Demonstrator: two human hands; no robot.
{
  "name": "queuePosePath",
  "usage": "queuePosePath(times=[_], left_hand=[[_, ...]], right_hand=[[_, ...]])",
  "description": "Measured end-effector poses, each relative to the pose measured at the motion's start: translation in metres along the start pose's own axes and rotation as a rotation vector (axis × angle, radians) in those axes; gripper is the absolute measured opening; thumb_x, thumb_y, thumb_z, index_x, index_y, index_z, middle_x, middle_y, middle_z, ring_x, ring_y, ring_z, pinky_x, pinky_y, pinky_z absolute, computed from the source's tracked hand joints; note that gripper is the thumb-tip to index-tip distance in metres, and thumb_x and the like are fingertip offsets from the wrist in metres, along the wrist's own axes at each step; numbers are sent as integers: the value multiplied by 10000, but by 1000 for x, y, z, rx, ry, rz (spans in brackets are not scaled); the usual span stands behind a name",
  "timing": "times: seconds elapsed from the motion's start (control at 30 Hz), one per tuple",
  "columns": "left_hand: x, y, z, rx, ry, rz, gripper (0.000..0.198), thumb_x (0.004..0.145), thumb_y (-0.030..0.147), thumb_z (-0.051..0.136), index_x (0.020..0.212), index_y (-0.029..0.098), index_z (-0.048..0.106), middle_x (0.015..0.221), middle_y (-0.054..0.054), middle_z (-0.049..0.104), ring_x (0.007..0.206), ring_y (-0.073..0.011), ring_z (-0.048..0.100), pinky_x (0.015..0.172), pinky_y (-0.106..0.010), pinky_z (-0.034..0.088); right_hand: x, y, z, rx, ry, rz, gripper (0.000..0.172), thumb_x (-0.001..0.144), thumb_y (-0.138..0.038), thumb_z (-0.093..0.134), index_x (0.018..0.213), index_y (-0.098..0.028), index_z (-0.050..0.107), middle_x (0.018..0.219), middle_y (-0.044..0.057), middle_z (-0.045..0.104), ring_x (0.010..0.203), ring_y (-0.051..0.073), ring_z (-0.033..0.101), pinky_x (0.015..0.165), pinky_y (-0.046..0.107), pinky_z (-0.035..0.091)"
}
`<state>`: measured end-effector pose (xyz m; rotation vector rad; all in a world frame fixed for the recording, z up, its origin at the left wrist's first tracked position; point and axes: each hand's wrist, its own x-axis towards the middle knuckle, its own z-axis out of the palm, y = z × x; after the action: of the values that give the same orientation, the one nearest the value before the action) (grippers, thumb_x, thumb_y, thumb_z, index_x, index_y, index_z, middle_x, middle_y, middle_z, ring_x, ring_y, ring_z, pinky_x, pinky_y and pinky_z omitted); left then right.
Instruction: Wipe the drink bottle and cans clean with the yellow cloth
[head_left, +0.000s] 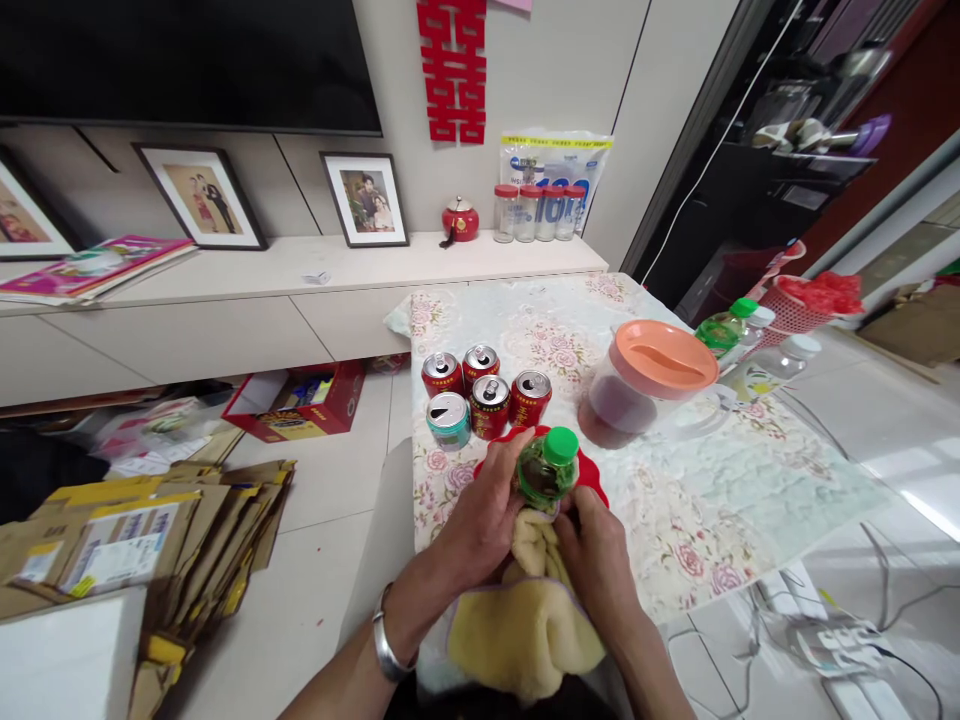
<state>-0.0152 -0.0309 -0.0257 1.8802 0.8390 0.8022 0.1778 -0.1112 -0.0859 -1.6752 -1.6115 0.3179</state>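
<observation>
My left hand [484, 510] is wrapped round a small bottle with a green cap [550, 468], holding it above a red plate [592, 478] on the flowered tablecloth [720, 500]. My right hand [592, 555] grips a yellow cloth [525, 620] and presses it against the bottle's lower side. The cloth hangs down toward me between my wrists. A silver bracelet [390, 645] sits on my left wrist.
Several red cans [487, 390] and one teal can [448, 418] stand behind the plate. A jug with an orange lid [652, 380] is to the right, with more bottles [731, 330] beyond. Flattened cardboard boxes [150, 540] lie on the floor at left; cables [840, 630] at right.
</observation>
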Motion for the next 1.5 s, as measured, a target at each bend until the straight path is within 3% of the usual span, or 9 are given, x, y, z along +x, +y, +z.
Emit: queuePosePath(times=[0.27,0.4,0.57,0.7,0.83,1.03,1.2,1.37,1.5], left_hand=[[-7,7,-11,76,13,-50,677,1030,177,540,1670,257,334,1711,-177,563,1529,-343,618,1280,-610,507],[-7,4,-11,83,9,-48,745,1045,247,601,1719,263,285,1736,-193,536,1557,-367,596,1291,-622,493],[-3,6,-3,22,31,48,737,1013,229,678,1682,306,378,1651,-143,598,1509,-343,607,1273,-584,508],[-3,7,7,-49,106,47,649,1005,222,694,1605,310,464,1572,-131,627,1437,-331,637,1226,-579,540],[-3,7,9,-57,145,60,513,1058,325,669,1549,326,520,1482,-117,661,1374,-324,669,1166,-570,577],[-4,7,5,-31,91,26,625,1036,328,675,1609,275,432,1595,-165,639,1401,-325,702,1163,-540,604],[-6,5,5,7,47,-52,613,1037,213,573,1625,257,404,1609,-166,681,1435,-338,714,1198,-569,588],[-7,2,3,29,29,-98,588,1070,218,520,1640,264,385,1577,-157,712,1431,-337,724,1188,-575,596],[-7,1,3,20,33,-86,593,1073,216,519,1643,276,364,1648,-163,656,1494,-330,680,1234,-586,564]], right_hand=[[19,1,8,-84,-144,207,224,916,113,672,945,-105,626,844,-39,565,680,72,467,601,137,301],[16,-6,0,84,-47,116,165,976,-24,636,881,-136,561,743,-56,530,628,79,503,581,143,376],[15,-41,-36,278,147,-15,81,1100,-191,548,1038,-179,598,716,-78,494,535,84,488,472,153,430],[29,-76,-58,248,273,-172,136,1097,-113,566,1150,-213,642,918,-44,610,721,62,597,649,131,511],[38,-91,-53,162,320,-313,132,1112,-122,574,1118,-219,663,1090,-10,609,1008,54,617,881,112,512],[18,-67,-34,133,292,-314,127,1120,-120,612,1038,-216,628,1008,-33,605,926,58,606,819,122,499],[1,-38,-16,109,232,-168,152,1098,-164,565,961,-211,611,869,-67,611,728,59,599,657,154,476],[-1,-18,-10,49,87,-20,182,1062,-242,536,910,-178,613,802,-42,619,674,99,612,636,210,457],[5,-11,-12,-56,-87,105,91,979,-160,565,894,-153,597,801,-11,618,681,128,578,638,219,351]])
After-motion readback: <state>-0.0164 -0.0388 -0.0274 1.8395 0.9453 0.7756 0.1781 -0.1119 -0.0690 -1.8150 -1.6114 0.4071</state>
